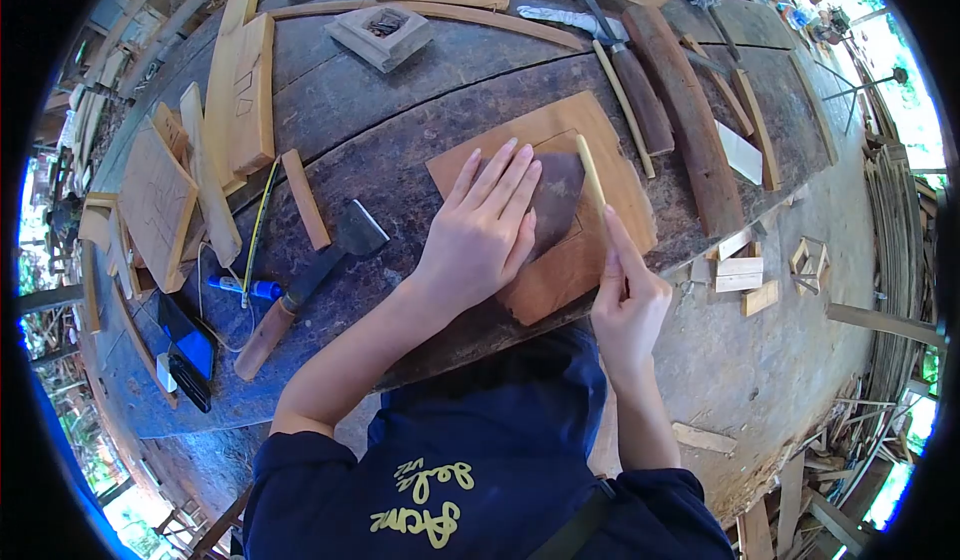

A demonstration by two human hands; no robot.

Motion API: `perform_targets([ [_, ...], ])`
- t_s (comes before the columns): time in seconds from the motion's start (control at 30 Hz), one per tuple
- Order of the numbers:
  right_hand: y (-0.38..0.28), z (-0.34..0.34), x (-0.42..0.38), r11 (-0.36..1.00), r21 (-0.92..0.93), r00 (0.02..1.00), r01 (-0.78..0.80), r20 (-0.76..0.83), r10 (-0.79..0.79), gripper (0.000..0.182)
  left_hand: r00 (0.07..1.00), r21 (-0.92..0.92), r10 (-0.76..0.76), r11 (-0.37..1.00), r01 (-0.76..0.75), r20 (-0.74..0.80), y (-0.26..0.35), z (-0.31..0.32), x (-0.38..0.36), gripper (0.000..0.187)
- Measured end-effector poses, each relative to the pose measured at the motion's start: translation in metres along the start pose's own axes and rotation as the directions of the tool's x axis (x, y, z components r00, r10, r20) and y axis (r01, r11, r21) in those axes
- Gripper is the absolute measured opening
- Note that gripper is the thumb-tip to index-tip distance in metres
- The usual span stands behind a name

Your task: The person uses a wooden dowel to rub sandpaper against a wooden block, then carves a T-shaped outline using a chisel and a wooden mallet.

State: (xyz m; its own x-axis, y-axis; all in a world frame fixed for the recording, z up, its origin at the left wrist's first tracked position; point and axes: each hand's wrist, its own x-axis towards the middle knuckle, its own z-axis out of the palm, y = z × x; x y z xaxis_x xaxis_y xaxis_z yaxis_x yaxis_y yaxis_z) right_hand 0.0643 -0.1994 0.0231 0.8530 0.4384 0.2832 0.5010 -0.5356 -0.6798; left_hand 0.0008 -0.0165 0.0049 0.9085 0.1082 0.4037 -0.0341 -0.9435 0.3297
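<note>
My left hand [480, 230] lies flat with its fingers stretched out over a dark flat piece [558, 195], pressing it on a reddish-brown wooden board [610, 170]. A pale, slender stick [590, 172] runs along the right edge of the dark piece. Its lower end is in my right hand [630, 305], with the index finger stretched along it and the other fingers curled. Thin drawn lines show on the board near the dark piece. The board rests on the worn dark workbench [400, 110], close to its front edge.
Left of my hands lie a wide-bladed tool [320, 280], a blue marker [245, 287], a phone [187, 335] and cut planks [240, 100]. A square wooden dish [380, 35] stands at the back. A wooden-handled blade [640, 100] and a long beam [685, 120] lie to the right.
</note>
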Motion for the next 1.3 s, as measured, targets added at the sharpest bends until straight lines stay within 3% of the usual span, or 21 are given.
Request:
perform_targets([
  [0.23,0.000,0.009,0.001,1.000,-0.008,0.999,0.025,0.034,-0.025,0.032,1.000,0.005,-0.002,1.000,0.002,-0.001,-0.001,0.001,0.000,0.046],
  [0.4,-0.004,-0.001,0.007,0.997,-0.039,0.996,-0.074,0.045,0.076,0.036,1.000,0.003,0.000,1.000,0.000,-0.002,-0.001,0.000,0.000,0.046],
  [0.53,-0.004,0.004,0.002,1.000,0.009,0.998,0.019,0.052,-0.019,0.036,1.000,0.015,0.000,1.000,0.000,-0.007,-0.002,0.001,0.000,0.046],
  [0.67,-0.002,0.007,0.002,1.000,0.019,0.998,0.004,0.057,-0.005,0.037,1.000,0.015,-0.003,1.000,0.004,-0.010,-0.001,0.001,0.000,0.046],
  [0.8,0.002,0.009,0.004,0.999,0.029,0.999,-0.022,-0.040,0.023,0.037,1.000,0.020,0.002,1.000,-0.002,-0.015,-0.002,0.001,0.000,0.047],
  [0.87,-0.003,0.010,-0.001,0.998,-0.026,0.998,0.050,0.052,-0.048,0.038,1.000,0.011,-0.006,1.000,0.007,-0.009,-0.001,0.001,0.000,0.047],
  [0.93,-0.002,0.011,0.000,0.996,-0.028,0.996,0.082,0.038,-0.081,0.039,1.000,0.008,-0.003,1.000,0.003,-0.008,-0.001,0.000,0.001,0.047],
  [1.1,-0.006,0.009,0.003,0.991,-0.125,0.999,0.036,0.023,-0.033,0.043,1.000,0.001,-0.002,1.000,0.002,-0.002,-0.001,-0.001,0.001,0.047],
  [1.2,-0.010,0.013,-0.006,0.992,-0.102,0.993,0.077,0.099,-0.067,0.045,1.000,0.011,-0.003,1.000,0.003,0.011,0.000,-0.001,0.000,0.047],
  [1.3,-0.009,0.014,-0.001,0.994,-0.087,0.997,0.069,0.049,-0.065,0.045,1.000,-0.006,-0.004,1.000,0.004,-0.004,-0.001,-0.003,0.001,0.047],
])
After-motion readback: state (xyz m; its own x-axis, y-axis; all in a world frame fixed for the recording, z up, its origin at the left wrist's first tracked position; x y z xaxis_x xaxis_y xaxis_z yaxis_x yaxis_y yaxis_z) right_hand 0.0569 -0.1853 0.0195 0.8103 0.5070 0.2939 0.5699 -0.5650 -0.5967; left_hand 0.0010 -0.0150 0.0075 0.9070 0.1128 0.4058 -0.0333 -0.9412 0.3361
